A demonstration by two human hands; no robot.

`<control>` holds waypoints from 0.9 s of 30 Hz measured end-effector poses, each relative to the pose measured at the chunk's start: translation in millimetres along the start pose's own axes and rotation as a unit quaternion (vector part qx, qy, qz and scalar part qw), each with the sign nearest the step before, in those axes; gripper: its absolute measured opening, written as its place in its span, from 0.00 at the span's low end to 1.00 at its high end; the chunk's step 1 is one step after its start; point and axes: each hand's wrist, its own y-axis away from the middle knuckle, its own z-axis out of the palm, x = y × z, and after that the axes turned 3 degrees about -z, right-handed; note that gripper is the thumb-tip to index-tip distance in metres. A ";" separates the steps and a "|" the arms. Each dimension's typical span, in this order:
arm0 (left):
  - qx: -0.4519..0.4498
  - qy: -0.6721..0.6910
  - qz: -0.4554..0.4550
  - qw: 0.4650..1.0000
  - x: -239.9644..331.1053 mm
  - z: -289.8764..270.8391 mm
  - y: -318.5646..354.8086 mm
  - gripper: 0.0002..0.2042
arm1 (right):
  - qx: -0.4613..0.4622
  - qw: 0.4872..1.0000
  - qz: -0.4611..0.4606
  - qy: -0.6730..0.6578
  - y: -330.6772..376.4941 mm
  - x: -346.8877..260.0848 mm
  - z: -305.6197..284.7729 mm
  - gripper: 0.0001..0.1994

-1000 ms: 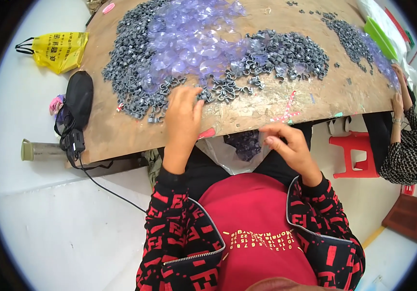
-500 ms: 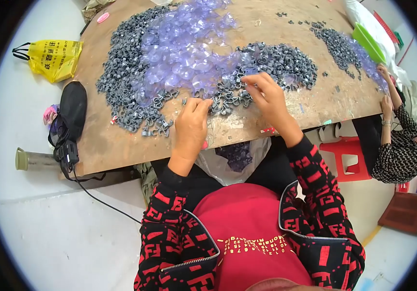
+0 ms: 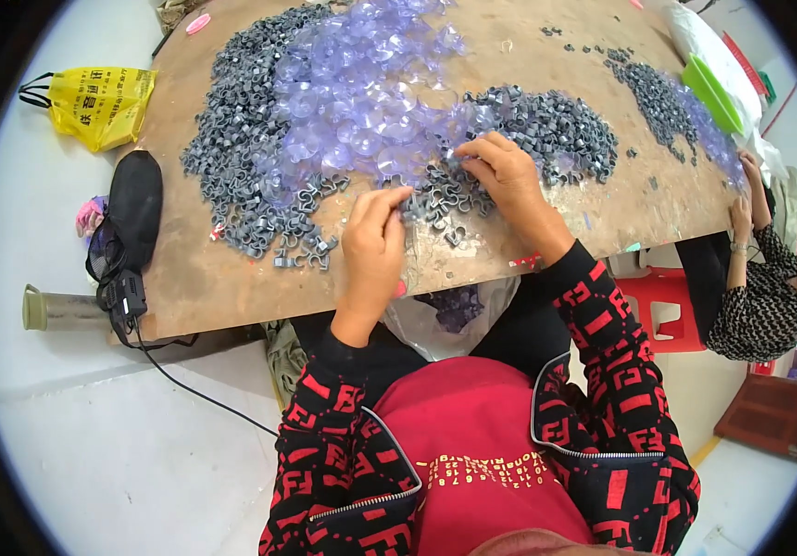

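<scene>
My left hand: my left hand (image 3: 373,243) lies knuckles up on the brown board, fingers curled narrow, the fingertips (image 3: 396,198) at the near edge of the grey clips; whether anything is pinched under them I cannot tell.
My right hand: my right hand (image 3: 508,179) sits further in and to the right, fingers bent close together, tips pressed into the spot where clips and suction cups meet; what it holds, if anything, is hidden by the fingers.
Grey clips: the heap of small grey plastic clips (image 3: 259,176) spreads across the board beyond and to the left of both hands, and a loose band of it runs between my two hands, touching both sets of fingertips.
Suction cups: the pile of clear violet suction cups (image 3: 357,102) lies on top of the clips, just beyond my fingertips, nearest to my right hand.
Board: the wooden tabletop (image 3: 222,287) is bare along the edge nearest me, under my left wrist.
Bag below: a clear plastic bag (image 3: 449,315) hangs under the table edge between my forearms, with dark pieces inside.
Left side: a black pouch (image 3: 134,208) rests on the left corner; a yellow plastic bag (image 3: 97,102) lies on the floor past it.
Far right: another person's hand (image 3: 741,218) rests at the right table edge, near a second, smaller heap of clips (image 3: 653,93).
</scene>
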 end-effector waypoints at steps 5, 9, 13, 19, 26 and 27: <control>-0.031 0.343 -0.235 0.909 12.2 0.4 -8.1 0.14 | 0.073 0.997 -0.009 -0.014 -1.2 -15.2 -8.3 0.12; -0.038 0.359 -0.254 0.898 7.5 3.6 -7.1 0.14 | 0.014 0.978 0.068 -0.198 9.6 -55.5 -13.7 0.15; -0.049 0.356 -0.243 0.901 8.7 11.1 -6.1 0.13 | -0.043 0.973 0.046 -0.224 16.5 -59.8 -2.3 0.14; -0.012 0.088 -0.092 0.992 4.1 16.7 -3.9 0.11 | -0.039 0.970 0.077 -0.227 24.3 -46.8 4.2 0.11; 0.017 0.165 -0.160 0.973 9.1 11.7 -8.2 0.10 | 0.030 0.943 0.127 -0.305 23.5 -47.2 4.8 0.09; 0.042 0.050 -0.082 0.995 10.0 11.7 -8.6 0.11 | 0.021 0.876 0.229 -0.424 24.9 -45.4 4.7 0.09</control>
